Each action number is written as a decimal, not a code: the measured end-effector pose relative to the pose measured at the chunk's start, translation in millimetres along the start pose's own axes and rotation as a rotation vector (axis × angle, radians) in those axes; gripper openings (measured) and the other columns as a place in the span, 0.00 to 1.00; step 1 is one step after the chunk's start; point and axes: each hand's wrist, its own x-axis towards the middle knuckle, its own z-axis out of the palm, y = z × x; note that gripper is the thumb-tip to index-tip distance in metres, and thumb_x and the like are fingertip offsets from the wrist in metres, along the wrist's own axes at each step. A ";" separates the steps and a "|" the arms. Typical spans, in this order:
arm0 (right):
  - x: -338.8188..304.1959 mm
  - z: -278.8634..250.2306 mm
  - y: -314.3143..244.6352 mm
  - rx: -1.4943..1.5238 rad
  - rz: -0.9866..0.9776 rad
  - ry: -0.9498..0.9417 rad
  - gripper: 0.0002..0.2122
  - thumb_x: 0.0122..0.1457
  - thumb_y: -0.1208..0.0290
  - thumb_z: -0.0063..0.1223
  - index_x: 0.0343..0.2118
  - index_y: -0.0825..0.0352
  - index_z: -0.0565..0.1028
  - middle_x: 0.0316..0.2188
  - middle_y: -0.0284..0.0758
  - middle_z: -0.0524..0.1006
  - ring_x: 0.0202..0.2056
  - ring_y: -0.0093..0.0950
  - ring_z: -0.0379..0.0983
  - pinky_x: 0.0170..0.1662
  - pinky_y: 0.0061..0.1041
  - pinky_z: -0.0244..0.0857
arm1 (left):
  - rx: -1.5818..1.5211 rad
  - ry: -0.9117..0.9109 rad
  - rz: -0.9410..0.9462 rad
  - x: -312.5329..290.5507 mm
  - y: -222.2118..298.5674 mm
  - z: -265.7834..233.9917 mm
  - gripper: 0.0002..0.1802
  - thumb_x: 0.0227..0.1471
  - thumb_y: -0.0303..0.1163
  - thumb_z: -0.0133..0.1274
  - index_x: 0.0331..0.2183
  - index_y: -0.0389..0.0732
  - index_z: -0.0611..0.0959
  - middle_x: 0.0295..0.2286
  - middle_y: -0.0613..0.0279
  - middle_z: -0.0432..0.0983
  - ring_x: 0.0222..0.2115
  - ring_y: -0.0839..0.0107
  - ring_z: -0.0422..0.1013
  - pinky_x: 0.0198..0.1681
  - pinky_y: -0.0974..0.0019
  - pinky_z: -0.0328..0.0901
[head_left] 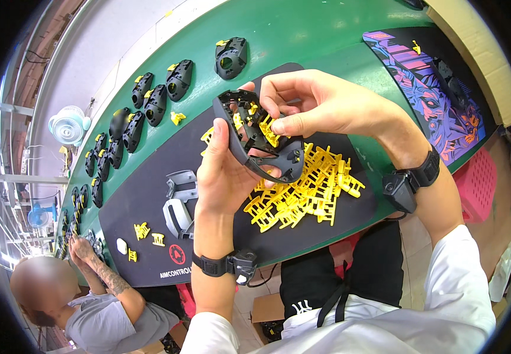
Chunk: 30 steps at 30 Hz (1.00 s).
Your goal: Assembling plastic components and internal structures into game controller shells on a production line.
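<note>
My left hand point(223, 171) is wrapped round a dark grey game controller shell point(291, 160), with its hollow inside facing up. Inside the shell are black inner parts and bits of yellow. Thumb and fingers of my right hand point(308, 106) pinch a small pronged yellow plastic piece point(267, 131) against the shell's inside. Whether that piece is seated there, I cannot tell. Just below both hands, a heap of similar yellow plastic pieces point(320, 192) lies on the black mat point(143, 203).
Black shells point(231, 59) with yellow parts stand in rows along the green table point(303, 35). Grey curved parts point(179, 203) and loose yellow pieces point(141, 230) lie left on the mat. A patterned mat point(438, 100) is at right. Another person point(111, 307) works at lower left.
</note>
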 end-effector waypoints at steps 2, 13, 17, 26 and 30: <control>-0.9 0.6 -0.7 0.009 0.034 0.002 0.09 0.59 0.70 0.61 0.31 0.64 0.70 0.37 0.28 0.74 0.34 0.11 0.63 0.51 0.18 0.61 | 0.124 -0.011 -0.011 -0.1 1.4 2.7 0.38 0.66 0.57 0.37 0.67 0.44 0.54 0.55 0.45 0.68 0.43 0.62 0.77 0.28 0.66 0.74; 4.9 9.2 8.3 -0.097 -0.160 0.198 0.09 0.58 0.65 0.64 0.34 0.65 0.78 0.27 0.24 0.74 0.31 0.14 0.65 0.34 0.19 0.60 | -0.159 0.042 -0.010 5.6 1.6 2.0 0.38 0.66 0.61 0.31 0.65 0.43 0.60 0.53 0.54 0.72 0.42 0.62 0.77 0.25 0.69 0.72; 4.6 10.4 -4.4 -0.574 -0.577 0.299 0.09 0.52 0.66 0.67 0.35 0.62 0.82 0.32 0.27 0.80 0.35 0.25 0.71 0.37 0.23 0.65 | -0.319 -0.326 -0.026 8.2 7.3 -14.9 0.38 0.66 0.62 0.31 0.63 0.43 0.63 0.48 0.50 0.74 0.31 0.65 0.76 0.19 0.72 0.65; 0.6 24.1 -15.8 -0.834 -0.592 0.159 0.15 0.46 0.65 0.70 0.37 0.61 0.79 0.36 0.29 0.80 0.41 0.34 0.72 0.45 0.31 0.71 | -0.552 0.026 -0.185 -2.1 8.8 -12.0 0.34 0.65 0.58 0.39 0.51 0.38 0.78 0.45 0.53 0.79 0.41 0.60 0.78 0.40 0.51 0.75; 6.1 30.8 -16.3 -0.713 -0.555 0.118 0.17 0.45 0.61 0.72 0.34 0.63 0.78 0.32 0.29 0.77 0.40 0.35 0.69 0.46 0.32 0.68 | -0.543 0.122 -0.197 -1.5 13.9 -11.0 0.33 0.67 0.56 0.35 0.51 0.35 0.76 0.46 0.51 0.78 0.41 0.58 0.78 0.44 0.56 0.74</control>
